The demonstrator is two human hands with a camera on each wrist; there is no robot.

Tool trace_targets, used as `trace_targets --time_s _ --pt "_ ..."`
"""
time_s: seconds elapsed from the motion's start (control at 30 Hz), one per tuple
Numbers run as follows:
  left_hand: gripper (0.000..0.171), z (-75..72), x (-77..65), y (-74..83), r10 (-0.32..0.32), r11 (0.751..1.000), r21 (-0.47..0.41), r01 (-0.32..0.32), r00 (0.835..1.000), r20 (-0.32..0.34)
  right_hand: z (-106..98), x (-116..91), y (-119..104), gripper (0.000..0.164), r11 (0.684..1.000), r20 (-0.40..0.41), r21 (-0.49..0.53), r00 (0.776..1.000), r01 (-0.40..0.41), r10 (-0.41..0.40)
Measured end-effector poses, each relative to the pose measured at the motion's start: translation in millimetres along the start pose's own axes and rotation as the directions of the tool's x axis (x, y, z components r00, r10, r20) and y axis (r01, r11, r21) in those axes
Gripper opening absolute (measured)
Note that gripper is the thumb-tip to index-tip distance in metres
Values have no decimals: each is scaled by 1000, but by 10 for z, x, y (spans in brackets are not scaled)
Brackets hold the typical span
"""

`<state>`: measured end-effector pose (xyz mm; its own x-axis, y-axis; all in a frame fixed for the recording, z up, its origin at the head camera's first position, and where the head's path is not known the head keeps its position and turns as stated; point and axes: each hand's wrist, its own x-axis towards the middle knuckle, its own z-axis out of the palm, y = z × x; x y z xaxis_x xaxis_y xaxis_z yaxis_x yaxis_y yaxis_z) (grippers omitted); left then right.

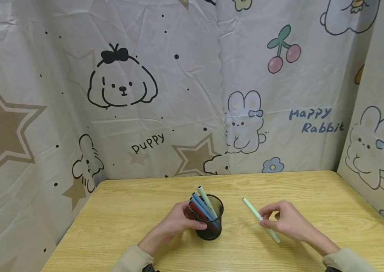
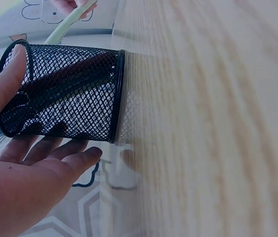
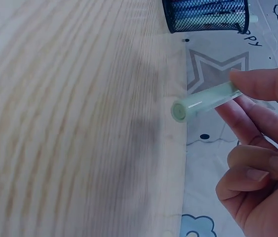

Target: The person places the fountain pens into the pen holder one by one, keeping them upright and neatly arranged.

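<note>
A black mesh pen holder (image 1: 209, 233) stands upright on the table, and my left hand (image 1: 177, 223) grips its left side. In the left wrist view the thumb lies along the holder's rim while the fingers curl round its far wall (image 2: 75, 94). Several pens lean in it: a red one (image 1: 197, 209), blue ones (image 1: 204, 207) and a light green one (image 1: 207, 201). To the right of the holder, my right hand (image 1: 288, 223) pinches another light green pen (image 1: 250, 207) between thumb and fingers. That pen (image 3: 203, 102) slants, its near end pointing toward the table's front.
The wooden table (image 1: 137, 211) lies under both hands. Behind it and along both sides hangs a pale cloth (image 1: 192, 87) printed with rabbits, stars, a puppy and cherries. The table's back edge meets this cloth.
</note>
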<state>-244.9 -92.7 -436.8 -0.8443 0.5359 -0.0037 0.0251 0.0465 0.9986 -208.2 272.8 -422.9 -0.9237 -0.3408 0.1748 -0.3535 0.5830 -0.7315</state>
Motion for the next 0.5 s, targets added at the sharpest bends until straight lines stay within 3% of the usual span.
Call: trace_targets --time_s 0.5 --pt "48 -6 0 -19 -12 1000 14 12 1000 -16 84 43 -118 16 998 -26 54 999 -25 27"
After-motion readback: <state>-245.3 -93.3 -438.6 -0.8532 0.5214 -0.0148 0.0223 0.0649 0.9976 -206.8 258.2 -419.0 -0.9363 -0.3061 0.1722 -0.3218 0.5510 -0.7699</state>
